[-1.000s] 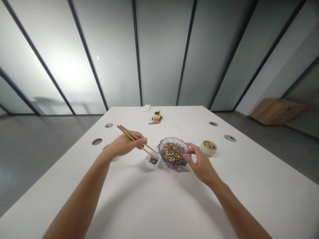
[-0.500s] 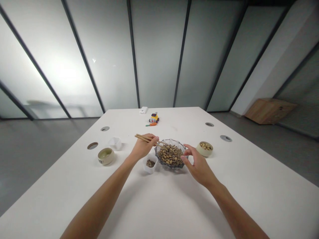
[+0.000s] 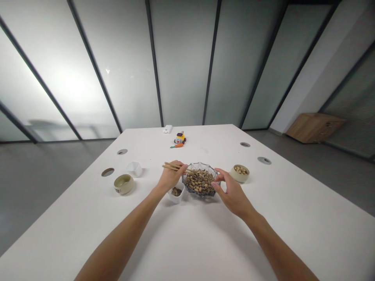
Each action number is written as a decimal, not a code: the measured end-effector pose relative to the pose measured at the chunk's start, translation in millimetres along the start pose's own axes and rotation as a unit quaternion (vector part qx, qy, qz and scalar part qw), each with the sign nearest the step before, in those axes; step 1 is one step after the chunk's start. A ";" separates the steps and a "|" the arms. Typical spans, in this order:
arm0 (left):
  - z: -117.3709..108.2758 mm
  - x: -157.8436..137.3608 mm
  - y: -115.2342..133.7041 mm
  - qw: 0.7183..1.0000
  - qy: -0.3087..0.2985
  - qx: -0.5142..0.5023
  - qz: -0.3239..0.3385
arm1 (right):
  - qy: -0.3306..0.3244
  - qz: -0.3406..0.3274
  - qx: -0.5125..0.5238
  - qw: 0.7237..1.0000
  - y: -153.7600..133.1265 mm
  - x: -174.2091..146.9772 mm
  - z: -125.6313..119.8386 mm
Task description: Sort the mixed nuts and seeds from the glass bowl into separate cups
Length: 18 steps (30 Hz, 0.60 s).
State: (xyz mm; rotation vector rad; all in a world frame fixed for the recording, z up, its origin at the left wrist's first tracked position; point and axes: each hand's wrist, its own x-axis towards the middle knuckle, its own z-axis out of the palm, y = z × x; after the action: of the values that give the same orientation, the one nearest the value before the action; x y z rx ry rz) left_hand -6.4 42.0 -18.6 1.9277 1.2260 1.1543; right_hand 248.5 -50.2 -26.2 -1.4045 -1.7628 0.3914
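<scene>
The chopsticks (image 3: 171,166) are gripped in the left hand (image 3: 172,174), close together, their long axis running nearly crosswise, with the tips reaching right over the near-left part of the glass bowl (image 3: 193,192). That bowl lies just to the right of the left hand, heaped with mixed seeds and nuts (image 3: 200,181). At its other side, the right hand (image 3: 230,189) has thumb and fingers curved and parted at the rim; whether they press on the glass, I cannot tell. The contents thus sit between the two hands, with the chopsticks entering from the left.

Below the left hand, partly covered by it, stands a white cup (image 3: 175,200) with dark seeds inside. Just beyond the right hand is a ceramic bowl (image 3: 240,178) of pale nuts. Well left of the left hand, on the bench (image 3: 205,242), stand a second ceramic bowl (image 3: 124,189) and a translucent cup (image 3: 134,169).

The chopstick tips blur into the seeds, so whether anything is pinched stays unclear.
</scene>
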 end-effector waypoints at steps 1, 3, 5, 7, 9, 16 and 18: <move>0.4 -0.6 -0.9 1.000 0.003 -0.004 -0.001 | 0.000 0.000 0.001 1.000 0.0 0.1 -0.1; 0.7 -1.9 -1.9 1.000 0.009 -0.012 -0.003 | 0.001 0.000 0.003 1.000 0.0 0.2 -0.4; 0.4 -2.6 -2.4 1.000 0.014 -0.017 -0.004 | 0.003 -0.001 0.004 1.000 0.2 0.3 -0.8; -0.5 -2.5 -2.6 1.000 0.016 -0.021 -0.004 | 0.003 -0.002 0.003 1.000 0.4 0.3 -1.0; -2.4 -2.1 -2.5 1.000 0.015 -0.020 -0.002 | 0.002 -0.001 0.003 1.000 0.7 0.2 -0.9; -15.6 -7.1 10.3 0.999 0.008 0.028 0.022 | 0.001 0.001 -0.008 1.000 1.7 0.5 0.2; -17.4 -9.1 15.3 0.998 0.001 0.051 0.033 | -0.001 0.001 -0.009 1.000 2.3 0.6 0.3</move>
State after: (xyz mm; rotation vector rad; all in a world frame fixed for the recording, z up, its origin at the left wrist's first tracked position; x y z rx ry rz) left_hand -17.4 27.7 -1.5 2.0571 1.2524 1.1471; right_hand 249.7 -48.8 -27.7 -1.4183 -1.7714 0.3789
